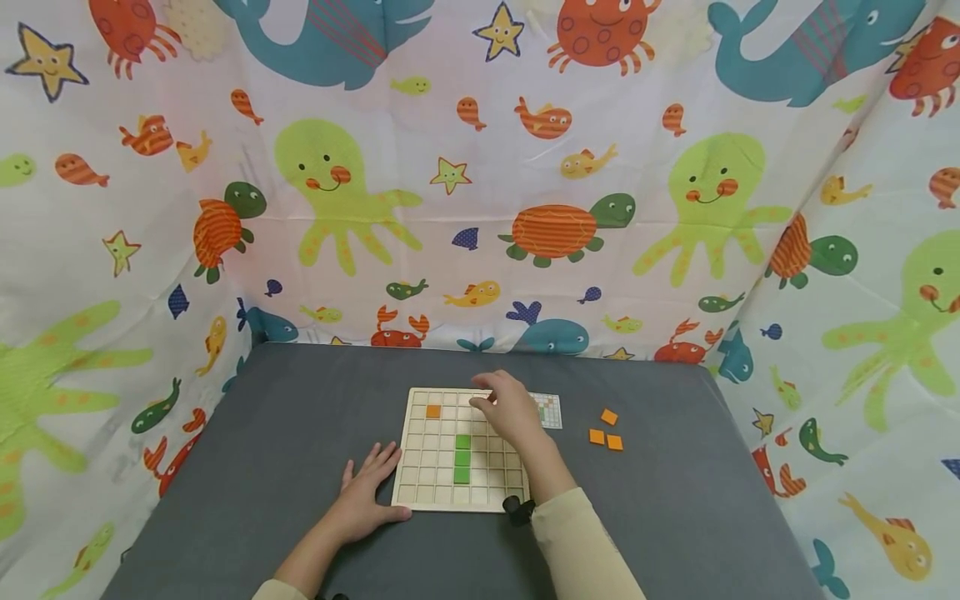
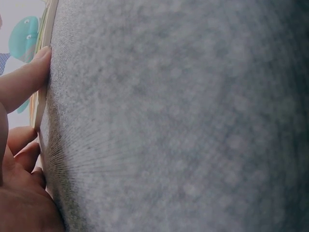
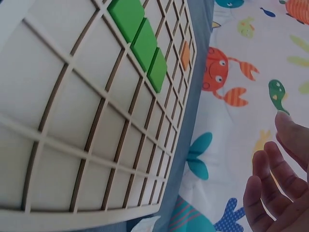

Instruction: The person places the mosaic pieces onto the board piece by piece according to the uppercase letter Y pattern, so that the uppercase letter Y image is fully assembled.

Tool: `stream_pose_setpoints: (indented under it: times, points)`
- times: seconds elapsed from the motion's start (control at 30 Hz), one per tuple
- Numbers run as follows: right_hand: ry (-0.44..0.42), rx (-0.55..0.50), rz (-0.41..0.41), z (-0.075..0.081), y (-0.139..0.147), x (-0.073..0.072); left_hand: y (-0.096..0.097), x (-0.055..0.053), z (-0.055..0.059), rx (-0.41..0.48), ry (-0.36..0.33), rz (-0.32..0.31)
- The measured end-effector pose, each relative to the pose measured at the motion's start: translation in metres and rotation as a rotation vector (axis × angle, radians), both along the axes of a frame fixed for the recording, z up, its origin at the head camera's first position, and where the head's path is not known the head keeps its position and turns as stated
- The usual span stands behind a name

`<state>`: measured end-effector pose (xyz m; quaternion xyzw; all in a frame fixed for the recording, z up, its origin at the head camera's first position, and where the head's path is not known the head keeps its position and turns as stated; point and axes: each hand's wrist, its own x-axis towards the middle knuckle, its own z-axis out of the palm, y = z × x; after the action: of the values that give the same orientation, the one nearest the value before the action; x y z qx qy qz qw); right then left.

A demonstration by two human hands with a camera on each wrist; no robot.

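Note:
A pale wooden grid board (image 1: 431,496) lies on the table. Three green square tiles (image 1: 462,458) form a column near its middle, and one orange tile (image 1: 433,412) sits in a cell toward the upper left. My left hand (image 1: 362,500) spreads its fingers along the board's left edge, with the thumb at the near left corner. Over the board's far right part is my right hand (image 1: 510,408), thumb and fingers apart. In the right wrist view this hand (image 3: 282,179) shows loosely bent fingers with no tile visible between them.
A printed card with a small coloured grid (image 1: 552,411) lies behind the board's right side, partly covered by the right hand. Three loose orange tiles (image 1: 606,430) lie on the grey table (image 1: 675,508) farther right. Fabric printed with sea animals (image 1: 450,242) surrounds the table's back and sides.

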<state>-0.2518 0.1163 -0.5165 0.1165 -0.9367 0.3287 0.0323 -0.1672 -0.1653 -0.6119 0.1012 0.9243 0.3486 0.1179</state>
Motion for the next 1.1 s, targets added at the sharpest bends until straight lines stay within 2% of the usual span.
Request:
stream_pose_setpoints:
  times: [0.47,0.87,1.1]
  points:
    - [0.05,-0.074,-0.061,-0.002,0.035,0.009,0.003,0.001,0.002,-0.007,-0.016,0.005]
    - [0.025,-0.047,-0.121,-0.005,0.056,0.014,-0.001,0.0,-0.004,-0.019,-0.002,0.007]
    - [0.021,-0.049,-0.168,-0.008,0.067,0.018,-0.001,-0.001,-0.003,-0.022,-0.008,0.002]
